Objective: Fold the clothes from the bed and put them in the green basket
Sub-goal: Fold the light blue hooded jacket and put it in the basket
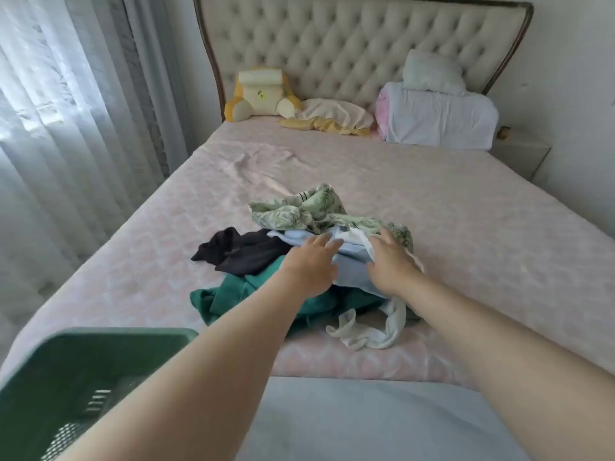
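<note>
On the bed [466, 227], crumpled clothes [349, 265] lie in a many-coloured heap.

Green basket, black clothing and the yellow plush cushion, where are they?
green basket [116, 337]: head view, top rim.
black garment [246, 252]: head view, crumpled middle.
yellow plush cushion [263, 94]: head view, cream front.

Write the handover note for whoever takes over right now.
Left hand: open, flat on the light blue garment.
Right hand: on the pile by the white garment; grip unclear.
All lie unfolded on the bed, along with the floral garment, black garment and dark green garment.
Green basket: lower left, no clothes visible inside.
Done: nothing folded.
Left: fold every piece, load the basket.
</note>
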The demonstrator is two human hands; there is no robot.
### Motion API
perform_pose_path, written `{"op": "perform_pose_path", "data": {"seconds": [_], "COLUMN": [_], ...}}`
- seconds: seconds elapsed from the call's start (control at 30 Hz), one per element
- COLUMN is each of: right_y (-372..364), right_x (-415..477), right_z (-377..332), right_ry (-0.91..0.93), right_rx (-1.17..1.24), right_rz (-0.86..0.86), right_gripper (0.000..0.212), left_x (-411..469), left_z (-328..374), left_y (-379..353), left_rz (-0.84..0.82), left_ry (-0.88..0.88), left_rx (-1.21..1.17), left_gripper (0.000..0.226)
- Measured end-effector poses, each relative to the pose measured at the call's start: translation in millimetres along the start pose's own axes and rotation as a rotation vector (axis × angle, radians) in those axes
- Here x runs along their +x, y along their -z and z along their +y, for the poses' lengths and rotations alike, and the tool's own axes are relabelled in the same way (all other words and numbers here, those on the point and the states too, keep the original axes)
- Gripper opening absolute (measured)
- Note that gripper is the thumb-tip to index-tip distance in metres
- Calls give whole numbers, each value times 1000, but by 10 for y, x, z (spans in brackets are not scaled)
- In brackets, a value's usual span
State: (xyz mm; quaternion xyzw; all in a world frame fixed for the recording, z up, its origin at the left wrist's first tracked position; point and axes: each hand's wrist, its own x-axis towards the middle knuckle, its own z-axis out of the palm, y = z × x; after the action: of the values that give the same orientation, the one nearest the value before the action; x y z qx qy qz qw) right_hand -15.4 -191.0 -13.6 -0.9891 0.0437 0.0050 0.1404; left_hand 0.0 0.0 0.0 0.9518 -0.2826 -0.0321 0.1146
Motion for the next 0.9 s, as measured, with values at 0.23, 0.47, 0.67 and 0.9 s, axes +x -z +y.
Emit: {"op": "perform_pose_path", "data": {"seconds": [0.23, 0.47, 0.67, 0.9], "right_y": [-562, -728, -773, -697], "right_x": [113, -202, -579, -1300], "right_z": [380, 336, 79, -257], "right_ry": [-143, 9, 275, 280], "right_rx": [63, -250, -15, 16], "right_rz": [42, 304, 183, 275], "right_gripper": [86, 87, 89, 30], "left_x": [150, 67, -514, -1620], "left_z": [-2, 18, 219, 458], "left_y": [-713, -790, -264, 89], "left_rz": [-57, 193, 242, -42], "left_ry": [8, 139, 91, 219], "left_rx": [223, -41, -561, -745], "left_gripper": [57, 44, 30, 16]}}
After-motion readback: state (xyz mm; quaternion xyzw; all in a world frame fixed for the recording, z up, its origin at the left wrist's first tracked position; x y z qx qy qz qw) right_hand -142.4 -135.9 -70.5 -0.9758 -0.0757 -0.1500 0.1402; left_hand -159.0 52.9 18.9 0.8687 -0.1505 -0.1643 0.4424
